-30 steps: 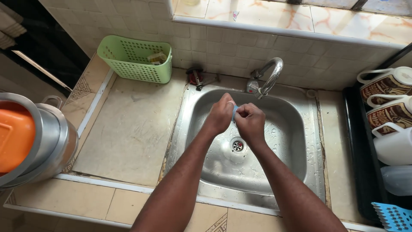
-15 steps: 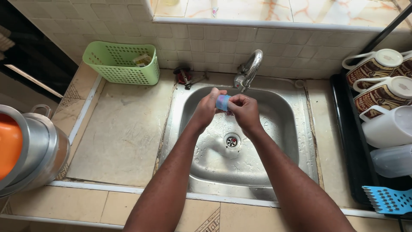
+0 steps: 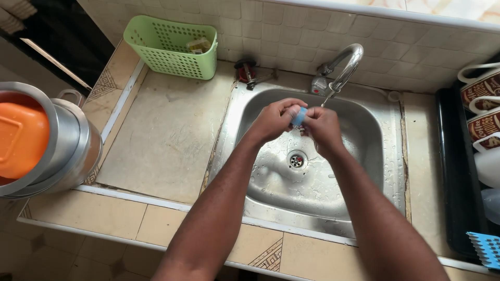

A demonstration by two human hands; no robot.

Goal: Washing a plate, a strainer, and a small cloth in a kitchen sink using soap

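Observation:
Over the steel sink (image 3: 359,171) my left hand (image 3: 273,120) and my right hand (image 3: 324,127) meet under the curved tap (image 3: 341,67). Between their fingers sits a small light-blue object (image 3: 299,115), gripped from both sides. A thin stream of water falls from the spout onto my right hand. The drain (image 3: 297,160) lies just below the hands. What the blue object is I cannot tell; most of it is covered by fingers.
A green perforated basket (image 3: 169,49) stands at the back left of the tiled counter (image 3: 161,135). Stacked metal pots with an orange lid (image 3: 36,140) sit at far left. Mugs (image 3: 482,88) and a black rack (image 3: 458,171) are on the right, with a blue item (image 3: 484,248).
Both hands have stayed together at the tap, rubbing the blue object. The camera has shifted, so the sink sits lower and more central in view.

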